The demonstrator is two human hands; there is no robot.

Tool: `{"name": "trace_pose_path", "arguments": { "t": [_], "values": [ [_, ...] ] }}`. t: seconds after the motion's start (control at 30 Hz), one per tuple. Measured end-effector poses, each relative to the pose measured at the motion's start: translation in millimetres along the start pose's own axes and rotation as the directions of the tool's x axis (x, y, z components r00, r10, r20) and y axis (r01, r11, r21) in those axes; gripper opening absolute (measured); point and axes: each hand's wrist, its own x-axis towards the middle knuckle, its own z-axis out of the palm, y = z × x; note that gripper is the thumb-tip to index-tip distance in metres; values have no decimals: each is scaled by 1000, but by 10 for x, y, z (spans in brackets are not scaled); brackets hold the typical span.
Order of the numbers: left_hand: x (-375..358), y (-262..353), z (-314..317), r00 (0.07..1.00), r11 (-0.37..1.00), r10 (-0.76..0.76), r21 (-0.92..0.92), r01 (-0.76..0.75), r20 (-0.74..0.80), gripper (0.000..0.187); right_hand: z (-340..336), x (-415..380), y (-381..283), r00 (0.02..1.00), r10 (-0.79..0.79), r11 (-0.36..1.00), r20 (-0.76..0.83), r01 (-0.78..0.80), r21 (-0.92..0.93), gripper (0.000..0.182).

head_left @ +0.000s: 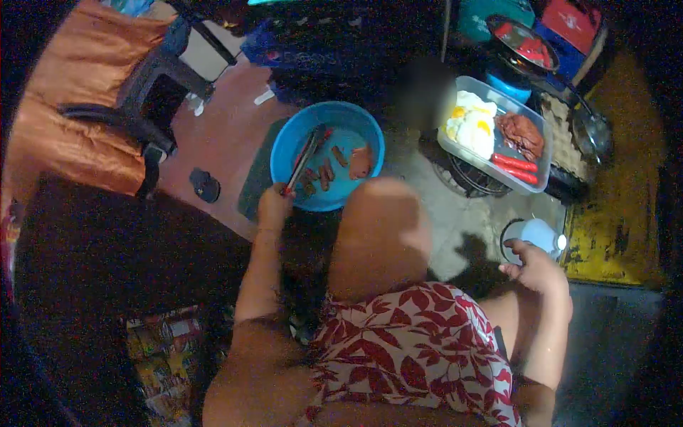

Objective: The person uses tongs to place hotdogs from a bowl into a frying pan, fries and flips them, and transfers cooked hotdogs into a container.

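Note:
My left hand (273, 205) is closed around a pair of tongs (306, 158), whose far end reaches into a round blue basin (275, 153). Several browned pieces of meat (326, 173) lie on the basin floor, with a flatter pinkish piece (361, 162) at its right side. Over on the right, my right hand (535, 269) has its index finger and thumb apart, close beside a pale bottle with a white cap (538, 235). Ahead of it is a clear plastic container (526, 186) holding fried eggs (469, 127), reddish-brown meat slices (521, 135) and red hotdogs (515, 169).
Under the container shows a stove burner (466, 178). A frying pan (525, 44) with red food stands at the back right, near a ladle-like utensil (592, 135) and an egg tray (564, 132). A dark chair (160, 92) and a slipper (205, 185) are on the left.

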Motion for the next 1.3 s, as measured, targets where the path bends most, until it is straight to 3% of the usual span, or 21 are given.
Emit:
{"name": "trace_pose_path", "arguments": {
  "t": [0.03,0.07,0.13,0.27,0.37,0.43,0.57,0.77,0.93,1.0,1.03,1.07,1.1,1.13,1.2,1.23,1.27,1.3],
  "values": [
    [-62,10,-6,998,993,-44,106,47,-33,24,35,24,9,999,-40,999,5,40,1,56],
    [-43,-32,17,998,994,-50,99,53,-39,24,73,49,39,997,-78,997,9,78,7,57],
    [119,-65,146,990,934,-139,334,130,1,21,88,137,-3,991,-131,991,8,131,30,58],
    [190,61,264,980,916,-197,355,188,-10,25,112,163,-10,998,-51,999,42,51,-3,58],
    [331,97,388,987,913,-160,384,141,16,27,148,197,10,999,-15,1000,35,16,-25,59],
    [309,163,381,995,868,-81,487,96,-53,27,152,176,3,999,18,999,42,-16,-48,60],
    [350,109,317,998,871,-20,489,49,-65,26,157,175,60,997,46,996,59,-41,-84,61],
    [625,30,350,996,862,-80,505,45,48,26,151,121,81,998,50,994,48,-45,-103,61],
    [804,-508,602,960,934,-266,269,235,83,34,97,43,-1,1000,-15,998,-10,14,-69,62],
    [675,-908,909,990,989,-138,-49,138,2,40,20,-15,-68,999,-2,999,43,4,-49,61],
    [672,-964,848,987,986,-80,-135,99,140,39,23,-14,-36,1000,23,1000,18,-23,-20,61],
    [410,-671,575,984,995,-55,86,40,171,31,44,-10,8,1000,3,998,28,-1,-58,61],
    [273,-752,584,963,971,-111,-179,157,247,24,47,-25,48,999,-14,995,38,18,-95,60],
    [257,-732,575,927,864,-146,-412,289,345,18,22,-55,62,1000,15,998,5,-15,-68,60],
    [2,75,0,937,897,-128,-365,249,324,15,-34,-90,60,996,-9,991,86,20,-133,58],
    [-26,162,-39,924,818,-177,-472,330,339,15,-34,-79,95,996,-15,983,92,31,-181,56],
    [51,319,-68,928,824,-152,-474,309,340,15,-57,-90,92,997,-2,985,73,15,-171,56],
    [123,469,-124,942,812,-28,-542,216,334,14,-86,-117,80,997,-58,986,45,65,-155,56]
  ]
}}
